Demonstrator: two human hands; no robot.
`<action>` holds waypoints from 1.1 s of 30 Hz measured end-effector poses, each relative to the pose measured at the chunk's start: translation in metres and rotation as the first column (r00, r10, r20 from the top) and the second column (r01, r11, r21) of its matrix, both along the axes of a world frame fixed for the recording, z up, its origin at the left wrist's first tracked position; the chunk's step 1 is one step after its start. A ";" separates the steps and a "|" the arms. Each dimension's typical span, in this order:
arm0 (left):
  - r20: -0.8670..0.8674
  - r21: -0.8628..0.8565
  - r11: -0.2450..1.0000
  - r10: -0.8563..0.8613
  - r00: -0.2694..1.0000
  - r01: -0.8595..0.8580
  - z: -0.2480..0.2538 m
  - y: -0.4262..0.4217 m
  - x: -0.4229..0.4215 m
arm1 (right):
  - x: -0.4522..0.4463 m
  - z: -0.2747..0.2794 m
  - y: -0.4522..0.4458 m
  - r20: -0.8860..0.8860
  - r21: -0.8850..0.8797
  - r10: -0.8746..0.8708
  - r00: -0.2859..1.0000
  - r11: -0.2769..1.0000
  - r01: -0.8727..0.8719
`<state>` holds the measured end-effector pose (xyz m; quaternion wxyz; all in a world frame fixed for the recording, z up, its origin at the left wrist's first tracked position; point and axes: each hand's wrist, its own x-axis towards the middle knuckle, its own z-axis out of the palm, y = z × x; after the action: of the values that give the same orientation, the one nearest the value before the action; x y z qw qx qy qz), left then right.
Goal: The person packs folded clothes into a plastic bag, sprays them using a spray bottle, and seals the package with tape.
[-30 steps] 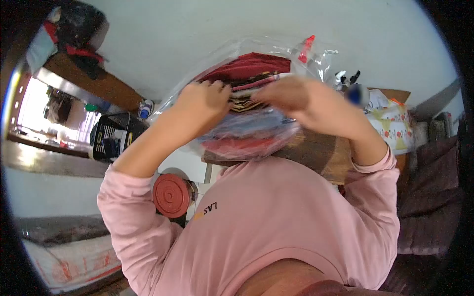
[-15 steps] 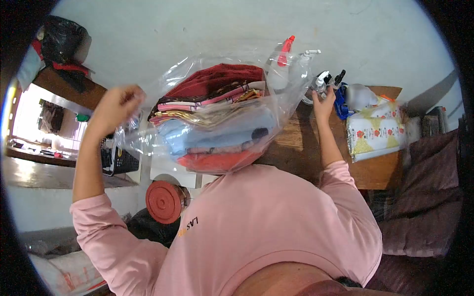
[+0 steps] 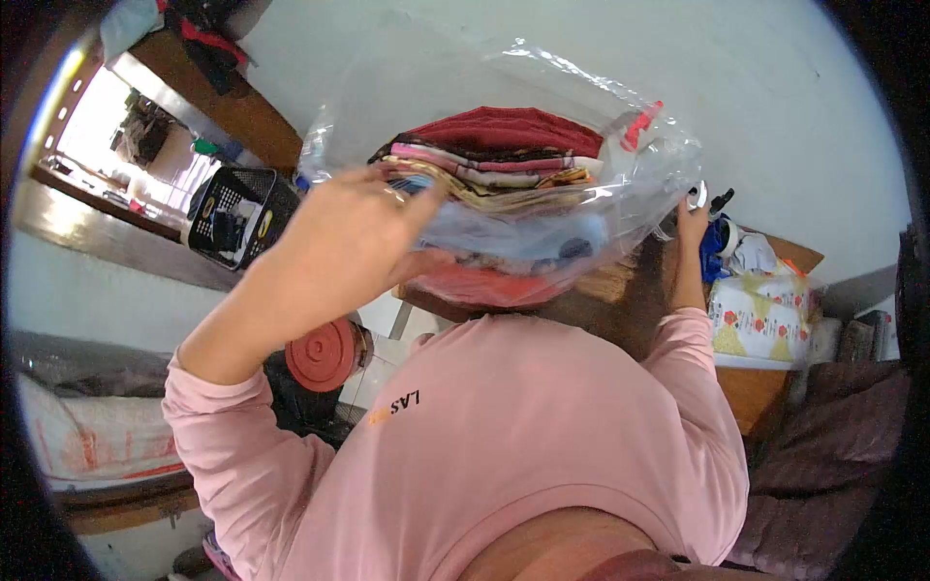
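Note:
A large clear plastic bag (image 3: 620, 218) with its mouth spread wide lies in front of me on the brown table. Inside it is a stack of folded cloths (image 3: 499, 136): dark red on top, patterned and yellowish ones below, then light blue and red. My left hand (image 3: 354, 232) is over the bag's left side, close to the stack, blurred, with its fingers apart. At the bag's right edge, my right hand (image 3: 691, 228) grips the plastic, its fingertips partly hidden. Behind the plastic a red-topped bottle (image 3: 639, 126) shows.
Right of the bag are a blue item (image 3: 715, 250) and a flower-patterned pack (image 3: 760, 320) on the brown table (image 3: 630, 315). To the left is a black plastic basket (image 3: 232, 218). A container with a red lid (image 3: 322, 356) stands below. A pale wall (image 3: 804, 116) rises behind.
My left hand has come down and rightward from the bag's left edge to the cloth stack. The bag's mouth has spread wider. My view has also shifted.

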<state>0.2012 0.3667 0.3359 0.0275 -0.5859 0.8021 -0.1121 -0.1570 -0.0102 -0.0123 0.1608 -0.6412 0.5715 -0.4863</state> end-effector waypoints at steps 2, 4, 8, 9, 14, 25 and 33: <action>-0.007 0.033 0.995 -0.094 0.996 0.095 -0.005 0.010 -0.001 | -0.008 0.000 0.010 0.007 -0.050 0.096 0.995 0.994 -0.096; 0.008 -0.045 0.965 -0.257 0.967 0.257 -0.006 0.020 -0.003 | -0.011 0.005 0.026 0.023 -0.056 0.098 0.995 0.994 -0.096; 0.010 -0.187 0.930 -0.320 0.947 0.316 -0.021 0.026 0.000 | -0.020 0.093 0.067 0.045 -0.008 0.203 0.978 0.979 -0.203; 0.001 -0.230 0.916 -0.338 0.941 0.329 -0.028 0.025 0.001 | -0.023 0.121 0.072 0.070 -0.065 0.241 0.968 0.969 -0.237; 0.005 -0.294 0.864 -0.426 0.905 0.408 -0.027 0.025 -0.003 | -0.012 0.291 0.129 0.543 -0.157 0.538 0.644 0.819 -0.552; 0.122 -0.445 0.730 -0.524 0.843 0.518 -0.055 0.027 0.000 | 0.141 0.383 0.235 0.017 0.505 0.935 0.356 0.299 -0.809; 0.108 -0.506 0.707 -0.516 0.850 0.494 -0.063 0.033 0.005 | 0.187 0.348 0.232 -0.099 0.705 0.931 0.352 0.315 -0.635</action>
<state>0.2059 0.3997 0.2727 -0.1788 -0.3316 0.8715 -0.3139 0.0296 0.2217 0.3362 0.4106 -0.8618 0.2956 0.0366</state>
